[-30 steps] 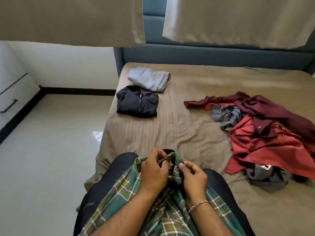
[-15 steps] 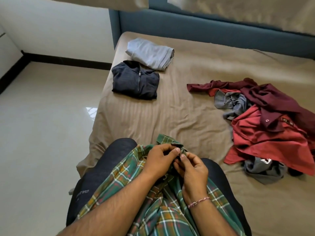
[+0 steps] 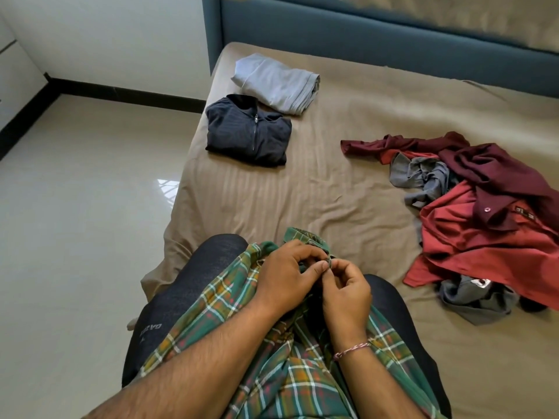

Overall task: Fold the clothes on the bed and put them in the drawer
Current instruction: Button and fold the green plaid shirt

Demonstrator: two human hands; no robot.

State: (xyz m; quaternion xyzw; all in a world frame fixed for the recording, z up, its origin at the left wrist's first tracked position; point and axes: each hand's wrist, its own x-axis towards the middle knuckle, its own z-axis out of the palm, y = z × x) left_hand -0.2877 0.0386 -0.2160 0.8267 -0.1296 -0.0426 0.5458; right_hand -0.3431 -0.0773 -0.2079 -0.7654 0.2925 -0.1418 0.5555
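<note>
A green plaid shirt (image 3: pixel 281 376) lies across my lap as I sit on the bed. My left hand (image 3: pixel 287 276) pinches the shirt's fabric near the collar. My right hand (image 3: pixel 346 294) pinches the same spot from the right, fingertips meeting at a small button. A folded dark zip jacket (image 3: pixel 248 133) and a folded light grey garment (image 3: pixel 276 81) lie at the bed's far left. An unfolded pile with a maroon shirt (image 3: pixel 496 164), a red shirt (image 3: pixel 484 237) and grey clothes (image 3: pixel 423 176) sits on the right.
The bed (image 3: pixel 317 189) has a tan sheet and a blue headboard (image 3: pixel 348 34). A glossy tiled floor (image 3: pixel 75 222) lies to the left, with a white cabinet (image 3: pixel 12 71) at the far left edge.
The view has tilted down and moved closer. My hands have shifted slightly along the shirt's collar area, with fingertips now meeting at a button.
</note>
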